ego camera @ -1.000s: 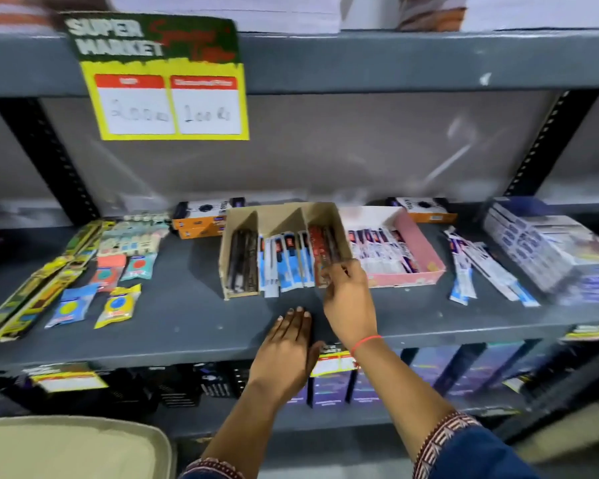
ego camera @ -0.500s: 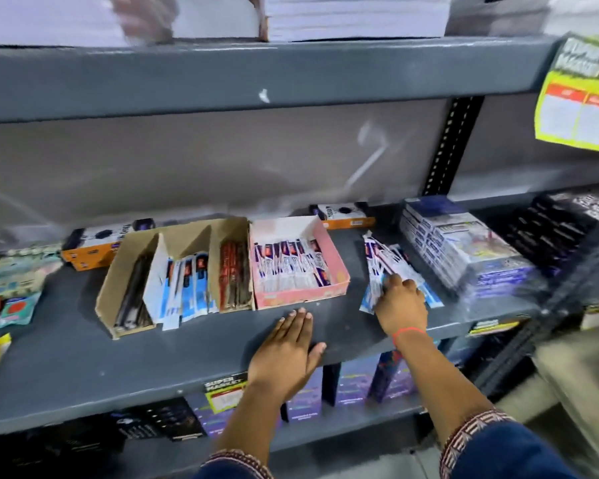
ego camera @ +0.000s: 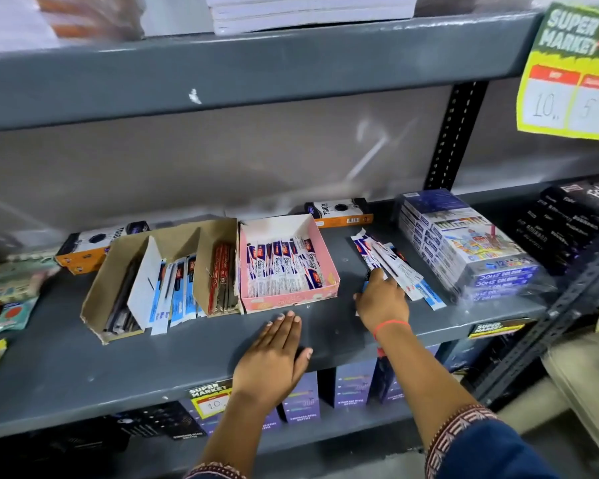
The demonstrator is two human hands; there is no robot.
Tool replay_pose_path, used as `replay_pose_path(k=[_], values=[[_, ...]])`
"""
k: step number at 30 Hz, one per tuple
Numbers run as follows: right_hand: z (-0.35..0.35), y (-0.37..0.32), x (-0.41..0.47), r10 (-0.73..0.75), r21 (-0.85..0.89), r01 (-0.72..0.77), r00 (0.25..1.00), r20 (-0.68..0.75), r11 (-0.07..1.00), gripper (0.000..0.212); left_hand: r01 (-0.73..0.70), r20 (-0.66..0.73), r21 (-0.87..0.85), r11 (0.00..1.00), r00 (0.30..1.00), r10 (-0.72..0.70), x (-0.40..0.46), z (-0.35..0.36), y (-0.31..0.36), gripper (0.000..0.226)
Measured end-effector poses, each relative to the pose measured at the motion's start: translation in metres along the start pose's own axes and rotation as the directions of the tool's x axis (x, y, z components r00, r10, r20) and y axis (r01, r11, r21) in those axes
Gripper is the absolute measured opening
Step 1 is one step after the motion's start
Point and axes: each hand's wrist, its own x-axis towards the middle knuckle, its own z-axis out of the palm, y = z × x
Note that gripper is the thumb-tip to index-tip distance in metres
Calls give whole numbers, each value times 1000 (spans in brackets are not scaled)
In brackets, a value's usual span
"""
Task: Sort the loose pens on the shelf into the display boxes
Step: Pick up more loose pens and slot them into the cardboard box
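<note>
R hand [ego camera: 381, 300] fingers curled on loose pens [ego camera: 398, 267] right of pink box [ego camera: 287, 300]; L hand [ego camera: 274, 357] flat, fingers open, on shelf [ego camera: 83, 371]

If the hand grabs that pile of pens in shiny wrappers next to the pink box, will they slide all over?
Probably some will. The loose wrapped pens lie fanned and overlapping on the shelf, and their wrappers look glossy, so they may slip apart. They are thin and flat, so likely light and unlikely to roll. The right hand rests on their near ends.
</note>
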Motion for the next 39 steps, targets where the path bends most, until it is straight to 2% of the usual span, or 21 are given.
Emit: replay_pose_path(k=[2,8,12,15,17,19,22,25,27,29,31,32,34,36,39], values=[[-6,0,5,64,103,-68,997,41,992,39,-27,45,-4,1000,999,27,1,8,-5,60],[-11,0,9,171,263,-200,977,130,944,35,-28,3,-46,999,1000,28,1,15,-10,61],[-22,-2,11,215,302,-268,957,196,915,10,-22,11,-65,998,1000,22,1,18,-11,62],[-34,-2,13,250,332,-326,935,253,885,26,-14,-9,-102,995,1000,14,1,19,-12,62],[-43,-2,13,253,310,-333,928,273,890,22,-14,-25,-120,993,1000,11,1,19,-12,63],[-51,0,13,233,268,-297,941,244,916,14,-22,-28,-125,992,999,19,1,19,-12,63],[-58,10,16,275,232,-294,955,112,927,38,-21,-19,-140,990,1000,18,1,19,-13,63],[-63,16,13,282,201,-276,960,1,940,37,-28,-27,-132,991,999,25,2,18,-12,62],[-62,24,11,322,259,-296,944,-67,920,34,-32,-36,-125,992,999,28,2,17,-12,61],[-58,33,9,393,424,-328,916,-74,844,31,-51,-37,-93,994,998,48,1,16,-11,61],[-53,38,7,450,620,-323,892,-54,715,22,-54,-24,-82,995,998,52,1,16,-10,60],[-50,38,6,488,724,-296,870,-64,623,14,-49,-17,-84,995,999,48,2,15,-10,60],[-44,35,4,560,893,-190,825,-79,407,28,-41,-11,-83,996,999,40,2,15,-10,60],[-36,29,-2,517,971,-117,856,-8,210,40,-36,-11,-68,997,999,35,2,14,-9,61],[-27,18,-12,421,992,-126,901,103,29,42,-33,-24,-37,999,999,32,2,14,-9,61]])
